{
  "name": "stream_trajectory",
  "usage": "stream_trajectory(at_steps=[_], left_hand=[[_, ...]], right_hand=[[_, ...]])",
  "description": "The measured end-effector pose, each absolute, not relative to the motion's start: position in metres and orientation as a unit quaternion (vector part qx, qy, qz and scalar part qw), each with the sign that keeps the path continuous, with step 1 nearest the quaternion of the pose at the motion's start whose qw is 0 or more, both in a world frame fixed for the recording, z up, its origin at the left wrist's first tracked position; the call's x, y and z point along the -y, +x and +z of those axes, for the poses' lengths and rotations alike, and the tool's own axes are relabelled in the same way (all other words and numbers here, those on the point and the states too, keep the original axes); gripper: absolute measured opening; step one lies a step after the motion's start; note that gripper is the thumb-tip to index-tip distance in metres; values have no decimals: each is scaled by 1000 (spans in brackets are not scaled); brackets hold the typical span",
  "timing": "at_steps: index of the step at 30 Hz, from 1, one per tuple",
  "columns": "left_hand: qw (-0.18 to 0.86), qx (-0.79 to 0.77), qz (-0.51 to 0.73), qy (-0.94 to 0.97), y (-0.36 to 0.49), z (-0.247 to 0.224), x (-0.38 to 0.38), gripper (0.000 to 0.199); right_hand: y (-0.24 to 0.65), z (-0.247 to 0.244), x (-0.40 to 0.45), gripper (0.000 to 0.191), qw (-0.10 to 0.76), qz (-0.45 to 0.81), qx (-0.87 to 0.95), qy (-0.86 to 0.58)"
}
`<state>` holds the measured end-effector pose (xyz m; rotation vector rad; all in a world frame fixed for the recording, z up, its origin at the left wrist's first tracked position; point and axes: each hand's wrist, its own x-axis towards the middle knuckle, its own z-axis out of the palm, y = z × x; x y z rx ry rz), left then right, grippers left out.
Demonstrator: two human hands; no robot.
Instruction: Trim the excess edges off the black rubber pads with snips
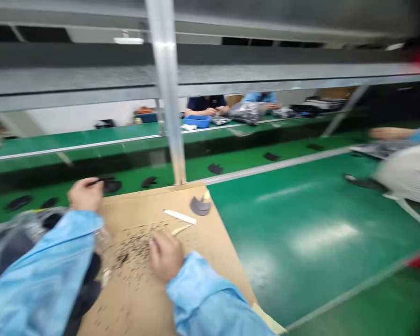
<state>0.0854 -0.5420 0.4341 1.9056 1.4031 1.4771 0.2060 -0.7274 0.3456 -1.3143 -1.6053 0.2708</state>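
Nearest you, a tan cardboard sheet [210, 242] lies beneath your forearms, its slanting right edge meeting a broad, glossy green tabletop [283, 224] that opens out rightward. On the left, a crumpled grey plastic bag [10, 240] crowds your left sleeve. Your right hand [166, 255] lies over the sheet, fingers closed about a slender pale-yellow tool [180, 229], with small black shavings [136, 245] scattered beside it. Just beyond are a narrow white stick [180, 216] and, near the far right corner, a dark grey curved piece [199, 206]. Your left hand [86, 195], at the far left, pinches a thin black flat piece [95, 181], blurred, beside a green belt [243, 162] bearing spaced black curved pieces [216, 169]. An upright silver metal post [170, 116] stands at the sheet's far edge, right of that hand. Far right, a co-worker's hand [388, 134] extends above a bulky white object [406, 172]. Across the belt, two people work at a green bench [126, 134] beneath grey metal shelving [91, 74].
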Motion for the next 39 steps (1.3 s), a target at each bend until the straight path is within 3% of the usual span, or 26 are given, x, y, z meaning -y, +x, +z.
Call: stream_trajectory(at_steps=[3,5,7,10,17,26,39], left_hand=[[242,-534,640,498,51,430,594,14],[312,-499,686,428,70,411,632,21],[337,-481,698,410,98,387,667,30],[385,-439,730,355,125,359,705,37],[333,-383,733,453,113,349,716,23],[423,-429,717,351,115,351,713,39],[469,-442,700,308,115,353,713,40]], right_hand=[[214,350,714,32,633,234,544,-499],[219,349,708,50,663,366,471,-452],[222,349,709,57,638,481,444,-405],[225,352,715,48,596,559,437,-376],[230,357,713,47,612,575,392,-377],[229,357,711,47,595,575,382,-412],[230,351,710,48,581,574,384,-431]])
